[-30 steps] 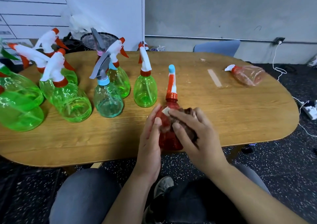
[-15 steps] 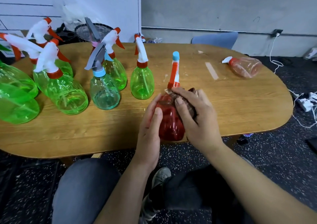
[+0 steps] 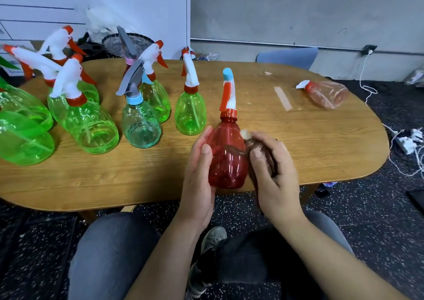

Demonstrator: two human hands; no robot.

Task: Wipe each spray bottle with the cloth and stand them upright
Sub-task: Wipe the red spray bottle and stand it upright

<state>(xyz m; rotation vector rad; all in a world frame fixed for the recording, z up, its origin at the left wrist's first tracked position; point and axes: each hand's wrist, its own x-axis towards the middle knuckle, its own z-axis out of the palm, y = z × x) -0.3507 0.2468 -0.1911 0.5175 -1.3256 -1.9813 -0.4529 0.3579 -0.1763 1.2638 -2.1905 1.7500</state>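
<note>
A red spray bottle (image 3: pixel 226 155) with a red-and-white trigger and a blue tip is held upright over the near edge of the wooden table (image 3: pixel 137 175). My left hand (image 3: pixel 198 175) grips its left side. My right hand (image 3: pixel 273 171) holds a bunched brown cloth (image 3: pixel 261 149) against the bottle's right side. Several green spray bottles (image 3: pixel 190 111) stand upright at the left of the table. A pale pink bottle (image 3: pixel 325 94) lies on its side at the far right.
A teal bottle (image 3: pixel 141 125) with a grey trigger stands among the green ones. A strip of tape (image 3: pixel 282 98) is stuck near the table's middle. A blue chair (image 3: pixel 286 57) stands behind the table. Cables and a power strip (image 3: pixel 408 139) lie on the floor at right.
My right hand with the cloth has slid from the front of the red bottle to its right side. The bottle's red body now shows between my hands.
</note>
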